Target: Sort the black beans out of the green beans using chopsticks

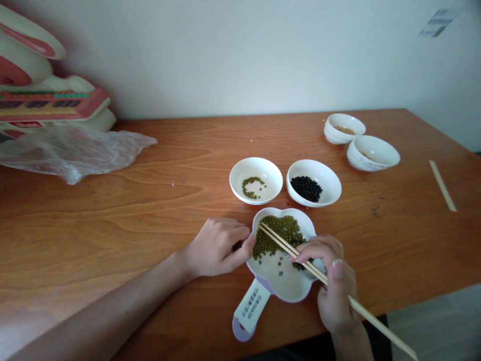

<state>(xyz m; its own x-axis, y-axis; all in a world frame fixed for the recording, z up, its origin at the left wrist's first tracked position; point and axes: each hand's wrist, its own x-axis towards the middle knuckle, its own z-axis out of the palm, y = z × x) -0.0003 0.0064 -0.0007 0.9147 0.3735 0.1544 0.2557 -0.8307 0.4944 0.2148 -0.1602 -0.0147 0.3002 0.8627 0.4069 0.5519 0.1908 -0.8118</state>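
My right hand is closed round a pair of wooden chopsticks. Their tips lie among green mung beans at the upper left of a white, flower-shaped dish with a lilac rim and a labelled handle. A few dark beans show among the green ones. My left hand grips the dish's left rim between thumb and curled fingers. Just behind the dish, a white bowl holds some mung beans, and beside it another white bowl holds black beans.
Two more white bowls stand at the back right; the farther bowl has tan bits in it, the nearer bowl a little. A pale wooden strip lies to the right. A plastic bag and a rabbit-shaped box occupy the left.
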